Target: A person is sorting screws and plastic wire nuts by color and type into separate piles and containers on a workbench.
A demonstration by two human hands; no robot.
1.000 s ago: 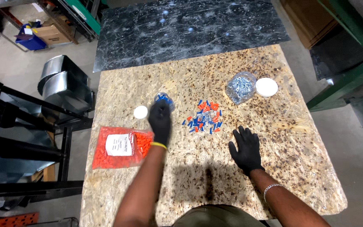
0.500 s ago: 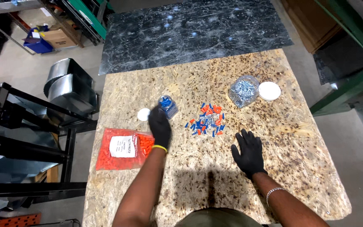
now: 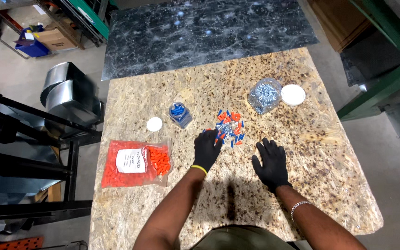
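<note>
Both my hands wear black gloves over a speckled stone slab (image 3: 163,213). My left hand (image 3: 207,149) reaches into the near left edge of a small pile of blue and orange wire connectors (image 3: 229,126), fingertips touching a few pieces. My right hand (image 3: 270,163) lies flat and open on the slab, just below and right of the pile. A small clear jar (image 3: 180,114) holding blue connectors stands left of the pile, its white lid (image 3: 154,124) lying beside it.
A clear bag of orange connectors (image 3: 137,162) lies at the left. A clear jar of silver screws (image 3: 264,95) and its white lid (image 3: 293,94) sit at the back right. A dark marble slab (image 3: 209,32) lies beyond. A black metal frame (image 3: 24,153) stands left of the slab.
My left hand has drawn away from the small jar of blue connectors and moved right to the pile. My right hand has stayed flat on the slab.
</note>
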